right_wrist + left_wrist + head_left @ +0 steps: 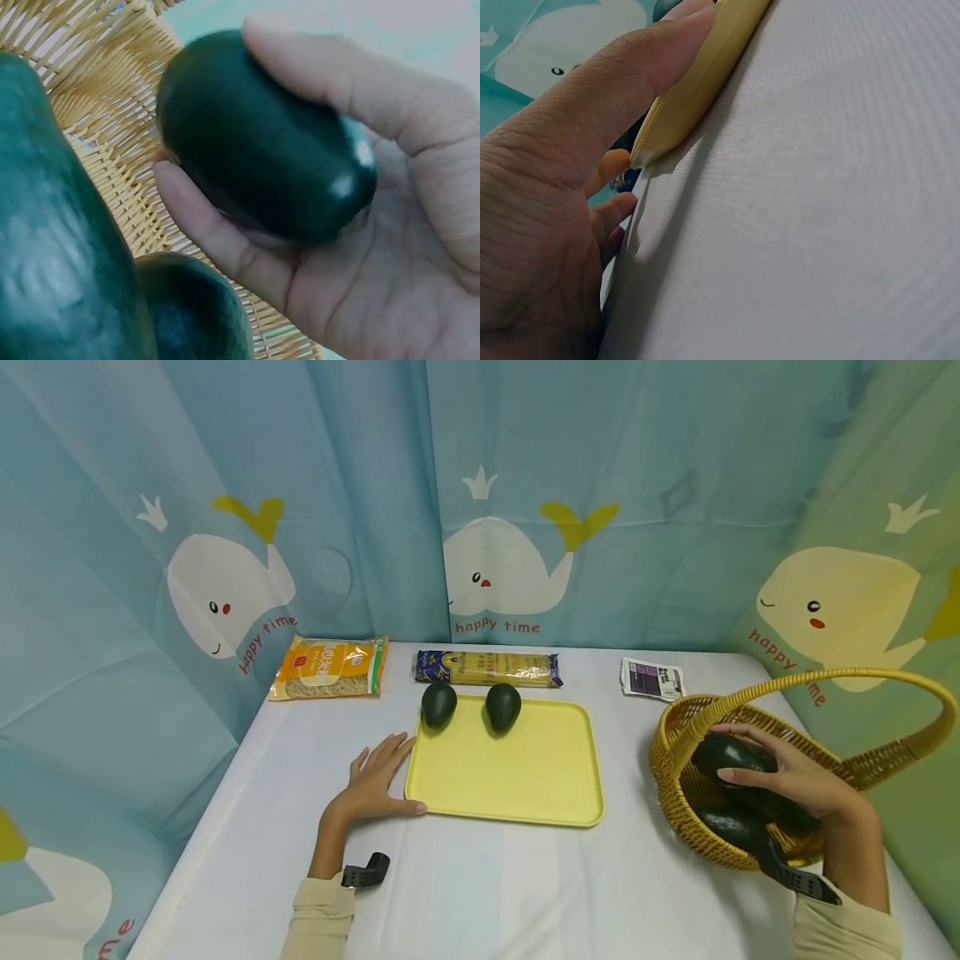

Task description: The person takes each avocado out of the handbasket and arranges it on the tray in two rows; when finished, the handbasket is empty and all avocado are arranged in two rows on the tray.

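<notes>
My right hand (813, 781) is inside the wicker basket (675, 806), gripping a dark green avocado (255, 139) between thumb and fingers. Below and beside it in the basket lie more dark green produce: a larger long piece (60, 217) and a rounded one (195, 315), their kinds unclear. On the left, my left hand (371, 789) spreads its fingers along the yellow tray (510, 777), the thumb touching its near left corner. Two avocados, one left (438, 704) and one right (502, 707), sit at the tray's far edge.
Behind the tray lies a packet of noodles (487, 668). An orange food bag (330, 668) is at the back left, and a small purple-and-white sachet (652, 679) at the back right. The basket's tall handle (847, 675) arches over to the right. Curtains enclose the white table (480, 893).
</notes>
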Motion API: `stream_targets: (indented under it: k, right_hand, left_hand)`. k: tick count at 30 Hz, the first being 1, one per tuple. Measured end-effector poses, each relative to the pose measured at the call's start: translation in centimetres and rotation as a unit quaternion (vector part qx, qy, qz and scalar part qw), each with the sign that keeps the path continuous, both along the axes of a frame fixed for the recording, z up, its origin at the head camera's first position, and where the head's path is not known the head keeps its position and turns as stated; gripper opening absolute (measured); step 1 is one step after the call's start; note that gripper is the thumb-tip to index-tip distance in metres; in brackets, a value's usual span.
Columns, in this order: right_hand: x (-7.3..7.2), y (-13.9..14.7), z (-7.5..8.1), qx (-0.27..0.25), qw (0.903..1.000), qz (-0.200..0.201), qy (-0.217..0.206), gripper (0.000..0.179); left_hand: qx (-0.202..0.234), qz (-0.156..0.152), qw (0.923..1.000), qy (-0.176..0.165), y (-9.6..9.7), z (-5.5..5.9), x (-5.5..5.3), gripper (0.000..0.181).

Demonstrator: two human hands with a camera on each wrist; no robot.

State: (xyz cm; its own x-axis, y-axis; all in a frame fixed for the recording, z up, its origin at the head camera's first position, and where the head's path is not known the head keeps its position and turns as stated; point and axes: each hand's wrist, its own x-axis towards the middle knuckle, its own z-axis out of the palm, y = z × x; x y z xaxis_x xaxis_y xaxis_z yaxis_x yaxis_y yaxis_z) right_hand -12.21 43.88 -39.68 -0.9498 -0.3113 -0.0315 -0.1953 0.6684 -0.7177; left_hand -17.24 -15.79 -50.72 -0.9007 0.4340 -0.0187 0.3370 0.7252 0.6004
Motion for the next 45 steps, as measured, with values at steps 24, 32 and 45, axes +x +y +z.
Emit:
stream_targets:
  k: [24,32,45]
  right_hand:
    - [2.7,-1.5,1.2,-0.308,0.9486,0.070,0.027,0.066]
    - [2.8,-1.6,1.1,-0.394,0.9026,0.172,0.032,0.064]
    - [3.4,-2.7,2.1,-0.372,0.9023,0.204,0.076,0.067]
  left_hand:
    - [-0.004,0.004,0.9999,-0.010,0.1,0.0,-0.1,0.116]
    - [-0.001,0.007,0.9999,-0.010,0.1,0.1,0.0,0.116]
    - [-0.001,0.003,1.0000,-0.006,0.1,0.1,-0.1,0.116]
